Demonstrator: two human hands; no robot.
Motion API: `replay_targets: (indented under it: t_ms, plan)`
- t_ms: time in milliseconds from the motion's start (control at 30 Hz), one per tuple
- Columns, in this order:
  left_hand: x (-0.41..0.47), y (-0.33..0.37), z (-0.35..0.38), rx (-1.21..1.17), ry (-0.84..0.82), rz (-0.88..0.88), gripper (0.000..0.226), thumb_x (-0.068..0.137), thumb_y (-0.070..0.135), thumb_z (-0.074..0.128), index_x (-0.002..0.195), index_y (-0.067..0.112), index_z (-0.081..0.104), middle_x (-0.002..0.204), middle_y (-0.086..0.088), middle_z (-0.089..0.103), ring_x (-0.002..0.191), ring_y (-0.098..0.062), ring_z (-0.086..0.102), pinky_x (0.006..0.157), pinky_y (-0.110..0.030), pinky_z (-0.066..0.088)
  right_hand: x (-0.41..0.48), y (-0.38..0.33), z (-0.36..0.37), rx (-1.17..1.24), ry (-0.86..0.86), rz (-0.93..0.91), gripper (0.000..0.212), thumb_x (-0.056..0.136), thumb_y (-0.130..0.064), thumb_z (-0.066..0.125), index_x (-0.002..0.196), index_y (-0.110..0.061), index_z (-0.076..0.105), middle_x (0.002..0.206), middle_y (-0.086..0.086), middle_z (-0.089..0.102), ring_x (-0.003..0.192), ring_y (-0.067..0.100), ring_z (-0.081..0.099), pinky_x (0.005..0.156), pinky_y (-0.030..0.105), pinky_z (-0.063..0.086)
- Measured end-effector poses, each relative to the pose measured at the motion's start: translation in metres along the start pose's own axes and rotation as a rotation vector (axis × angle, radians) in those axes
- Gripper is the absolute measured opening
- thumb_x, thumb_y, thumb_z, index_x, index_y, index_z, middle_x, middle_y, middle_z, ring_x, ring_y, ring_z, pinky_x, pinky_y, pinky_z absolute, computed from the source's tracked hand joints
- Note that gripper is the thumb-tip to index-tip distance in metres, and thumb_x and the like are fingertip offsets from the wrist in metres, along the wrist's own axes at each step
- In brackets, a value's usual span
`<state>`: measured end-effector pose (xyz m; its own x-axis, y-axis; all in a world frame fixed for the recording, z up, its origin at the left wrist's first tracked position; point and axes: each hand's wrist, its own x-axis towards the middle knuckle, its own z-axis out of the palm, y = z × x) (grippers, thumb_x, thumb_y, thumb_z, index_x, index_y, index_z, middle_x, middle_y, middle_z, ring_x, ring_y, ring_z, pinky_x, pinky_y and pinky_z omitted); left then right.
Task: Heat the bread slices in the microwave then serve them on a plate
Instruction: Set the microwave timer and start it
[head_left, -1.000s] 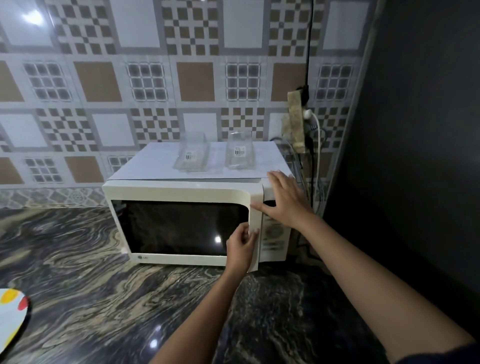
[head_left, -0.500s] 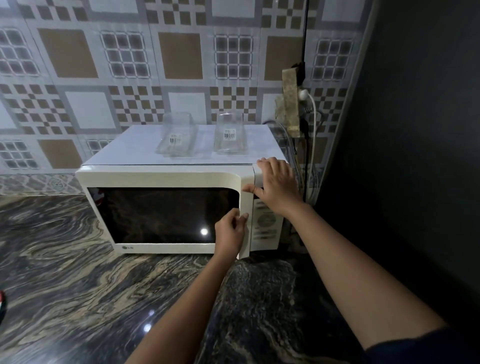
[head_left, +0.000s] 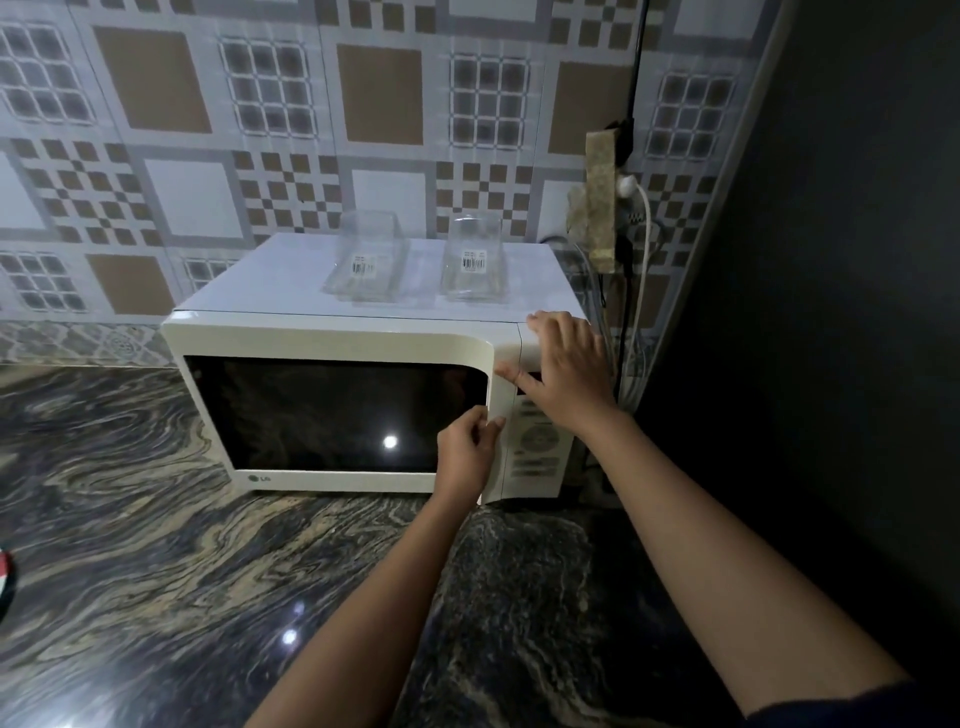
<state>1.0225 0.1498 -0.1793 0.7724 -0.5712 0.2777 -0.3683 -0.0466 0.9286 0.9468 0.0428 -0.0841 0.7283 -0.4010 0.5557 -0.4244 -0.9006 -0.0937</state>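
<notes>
brand: LG | on: microwave door (head_left: 332, 415), lower-left corner

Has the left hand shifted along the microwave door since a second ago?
No. The left hand still grips the right edge of the microwave door, just below its mid-height; only the camera has shifted.

Both forearms (head_left: 691, 530) are bare; a dark, perhaps navy, sleeve (head_left: 857, 707) shows on the right arm.

A white microwave (head_left: 337, 338) is seen set on the dark marbled counter (head_left: 130, 519), its black-glass door (head_left: 332, 415) turned toward six o'clock; a plate (head_left: 4, 582) is glimpsed at nine o'clock.
</notes>
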Motion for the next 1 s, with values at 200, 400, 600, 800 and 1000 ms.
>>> replay_targets:
  t_ms: [200,400,600,800,1000]
  plan:
    - [0.005,-0.012,-0.001,0.0,-0.03,-0.001,0.027,0.088,0.031,0.058,0.083,0.004,0.059,0.078,-0.028,0.06,0.064,-0.027,0.056,0.062,-0.05,0.055,-0.026,0.023,0.014,0.199,0.229,0.129,0.073,0.083,-0.051,0.048,0.14,-0.007,0.035,0.142,0.012,0.042,0.13,0.026,0.037,0.108,0.041,0.029]
    - [0.008,-0.014,-0.003,0.013,-0.03,0.012,0.033,0.087,0.034,0.058,0.079,0.002,0.056,0.076,-0.03,0.057,0.065,-0.019,0.051,0.063,-0.053,0.055,-0.07,0.051,0.053,0.563,-0.073,0.429,0.08,0.083,-0.025,0.068,0.147,-0.01,0.022,0.149,0.01,0.029,0.139,0.024,0.029,0.11,0.036,0.031]
    - [0.007,-0.012,-0.004,-0.004,-0.026,-0.001,0.033,0.087,0.03,0.059,0.078,-0.002,0.056,0.07,-0.031,0.053,0.06,-0.02,0.046,0.061,-0.051,0.053,-0.089,0.047,0.088,0.617,-0.218,0.491,0.074,0.077,-0.02,0.075,0.138,-0.004,0.035,0.139,0.016,0.039,0.13,0.027,0.039,0.099,0.029,0.035]
    - [0.005,-0.012,-0.003,-0.028,-0.018,-0.008,0.032,0.086,0.032,0.059,0.081,0.0,0.059,0.077,-0.033,0.058,0.064,-0.02,0.05,0.063,-0.054,0.054,-0.086,0.041,0.096,0.532,-0.157,0.5,0.069,0.079,-0.022,0.073,0.134,-0.001,0.037,0.133,0.02,0.044,0.123,0.03,0.044,0.094,0.036,0.041]
    - [0.005,-0.011,-0.001,-0.016,0.002,0.016,0.031,0.088,0.027,0.06,0.081,-0.003,0.06,0.078,-0.033,0.06,0.064,-0.018,0.049,0.061,-0.049,0.053,-0.091,0.031,0.1,0.468,-0.193,0.577,0.063,0.093,-0.028,0.053,0.142,-0.006,0.02,0.14,0.019,0.038,0.127,0.035,0.042,0.102,0.044,0.038]
